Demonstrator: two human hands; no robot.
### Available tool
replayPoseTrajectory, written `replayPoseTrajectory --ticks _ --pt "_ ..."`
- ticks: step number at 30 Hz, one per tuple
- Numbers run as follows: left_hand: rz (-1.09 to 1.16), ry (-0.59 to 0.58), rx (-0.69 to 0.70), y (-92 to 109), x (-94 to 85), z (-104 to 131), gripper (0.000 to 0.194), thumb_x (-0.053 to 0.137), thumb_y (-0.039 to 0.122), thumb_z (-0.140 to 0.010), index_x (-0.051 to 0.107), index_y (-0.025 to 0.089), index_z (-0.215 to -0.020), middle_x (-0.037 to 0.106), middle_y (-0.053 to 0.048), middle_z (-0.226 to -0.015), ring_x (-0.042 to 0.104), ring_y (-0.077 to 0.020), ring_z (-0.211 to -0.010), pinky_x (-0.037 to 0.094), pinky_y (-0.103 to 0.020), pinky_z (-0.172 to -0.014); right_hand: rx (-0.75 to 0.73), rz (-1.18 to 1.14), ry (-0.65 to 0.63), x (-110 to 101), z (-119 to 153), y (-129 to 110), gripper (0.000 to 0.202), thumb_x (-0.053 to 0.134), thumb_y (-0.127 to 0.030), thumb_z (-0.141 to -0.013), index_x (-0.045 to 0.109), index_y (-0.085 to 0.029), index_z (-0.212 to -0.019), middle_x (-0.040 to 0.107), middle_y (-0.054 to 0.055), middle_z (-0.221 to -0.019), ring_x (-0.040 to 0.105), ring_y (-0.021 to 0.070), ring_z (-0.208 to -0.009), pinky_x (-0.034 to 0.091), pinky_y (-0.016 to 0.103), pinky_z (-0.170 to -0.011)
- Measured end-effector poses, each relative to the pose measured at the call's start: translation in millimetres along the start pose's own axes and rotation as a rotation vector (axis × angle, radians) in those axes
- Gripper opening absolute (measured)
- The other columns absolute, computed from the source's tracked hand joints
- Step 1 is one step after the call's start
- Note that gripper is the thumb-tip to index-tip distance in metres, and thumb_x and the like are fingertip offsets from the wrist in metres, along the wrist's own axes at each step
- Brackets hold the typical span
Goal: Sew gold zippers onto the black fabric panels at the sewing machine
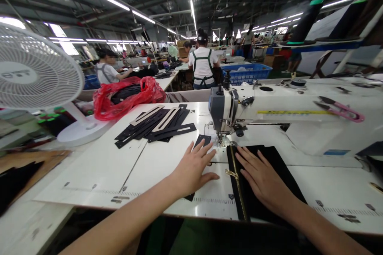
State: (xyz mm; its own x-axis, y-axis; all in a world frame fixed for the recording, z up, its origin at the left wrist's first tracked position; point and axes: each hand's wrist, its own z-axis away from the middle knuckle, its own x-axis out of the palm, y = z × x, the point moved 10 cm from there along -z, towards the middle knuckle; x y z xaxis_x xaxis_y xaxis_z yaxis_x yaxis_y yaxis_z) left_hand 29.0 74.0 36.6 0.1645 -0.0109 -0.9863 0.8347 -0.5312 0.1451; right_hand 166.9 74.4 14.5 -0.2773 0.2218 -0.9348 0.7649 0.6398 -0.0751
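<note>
Fan (pixel 44 67) stands far left, then a red bag (pixel 151 87), then dark strips (pixel 143 128) on the table (pixel 161 167). Left hand (pixel 193 167), fingers spread and gripping nothing, overlaps a black piece (pixel 202 139); by the sewing machine (pixel 269 105), zippered cloth (pixel 278 163) lies under the right hand's (pixel 260 173) flat, unclenched fingers.

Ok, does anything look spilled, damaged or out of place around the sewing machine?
Nothing looks clearly spilled or damaged. The black zippered piece under the right hand lies flat. Only the dark strips left of the sewing machine, topped by two pale pieces, look untidy: they lie crisscrossed at mixed angles.
</note>
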Motion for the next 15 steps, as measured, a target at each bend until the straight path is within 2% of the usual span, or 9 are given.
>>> replayPoseTrajectory --ticks 1,3,5,7,11,13,15 --pt "-0.014 0.014 -0.018 -6.6 -4.8 11.8 0.051 0.05 0.043 -0.088 0.041 0.019 -0.133 0.03 -0.008 -0.146 0.02 -0.0284 -0.136 0.01 -0.051 -0.11 -0.014 -0.04 0.038 -6.6 -0.6 -4.1 0.04 0.031 -0.023 -0.094 0.044 -0.017 -0.132 0.041 0.012 -0.138 0.036 0.0235 -0.127 0.03 0.051 -0.103" --pt "-0.028 0.027 -0.064 -18.8 -9.8 35.2 0.044 0.052 0.037 -0.088 0.047 0.02 -0.128 0.037 -0.009 -0.142 0.027 -0.0277 -0.133 0.013 -0.051 -0.11 -0.02 -0.117 0.104 -18.2 -3.5 -10.3 0.034 0.037 -0.023 -0.093 0.054 -0.016 -0.121 0.051 0.013 -0.125 0.047 0.0244 -0.115 0.038 0.047 -0.096" --pt "-0.003 0.014 -0.11 -27.0 -8.3 54.9 0.054 0.061 0.043 -0.08 0.048 0.02 -0.127 0.041 -0.012 -0.137 0.034 -0.0292 -0.128 0.021 -0.051 -0.108 -0.012 -0.193 0.087 -19.8 -8.9 -15.5 0.027 0.05 -0.028 -0.088 0.06 -0.017 -0.11 0.056 0.012 -0.109 0.053 0.0242 -0.099 0.045 0.043 -0.084" --pt "0.029 0.008 -0.15 -31.0 -4.8 68.3 0.065 0.067 0.048 -0.072 0.047 0.019 -0.128 0.044 -0.013 -0.133 0.04 -0.0305 -0.122 0.031 -0.049 -0.103 -0.009 -0.282 0.023 -14.8 -14.5 -21.2 0.02 0.059 -0.029 -0.082 0.063 -0.019 -0.099 0.056 0.009 -0.097 0.053 0.0229 -0.089 0.046 0.041 -0.076" --pt "0.052 0.029 -0.194 -34.4 0.2 78.2 0.058 0.065 0.045 -0.074 0.05 0.021 -0.125 0.048 -0.012 -0.128 0.045 -0.0308 -0.115 0.039 -0.046 -0.096 -0.013 -0.388 -0.028 -12.0 -19.6 -29.7 0.001 0.057 -0.02 -0.081 0.059 -0.02 -0.081 0.054 0.006 -0.09 0.051 0.0196 -0.085 0.044 0.036 -0.074" --pt "0.051 0.046 -0.176 -35.2 1.9 79.5 0.057 0.064 0.044 -0.075 0.05 0.022 -0.126 0.046 -0.011 -0.132 0.044 -0.031 -0.118 0.039 -0.046 -0.097 -0.036 -0.429 -0.015 -16.5 -18.9 -33.9 0.004 0.055 -0.02 -0.082 0.053 -0.019 -0.079 0.054 0.005 -0.089 0.05 0.0181 -0.083 0.045 0.034 -0.073" --pt "0.038 0.058 -0.134 -34.4 4.5 81.6 0.064 0.064 0.046 -0.075 0.045 0.023 -0.131 0.04 -0.01 -0.139 0.039 -0.0317 -0.123 0.035 -0.047 -0.101 -0.066 -0.485 0.047 -26.4 -16.8 -36.6 0.014 0.051 -0.024 -0.084 0.046 -0.02 -0.071 0.053 0.004 -0.081 0.05 0.0165 -0.076 0.045 0.032 -0.07"
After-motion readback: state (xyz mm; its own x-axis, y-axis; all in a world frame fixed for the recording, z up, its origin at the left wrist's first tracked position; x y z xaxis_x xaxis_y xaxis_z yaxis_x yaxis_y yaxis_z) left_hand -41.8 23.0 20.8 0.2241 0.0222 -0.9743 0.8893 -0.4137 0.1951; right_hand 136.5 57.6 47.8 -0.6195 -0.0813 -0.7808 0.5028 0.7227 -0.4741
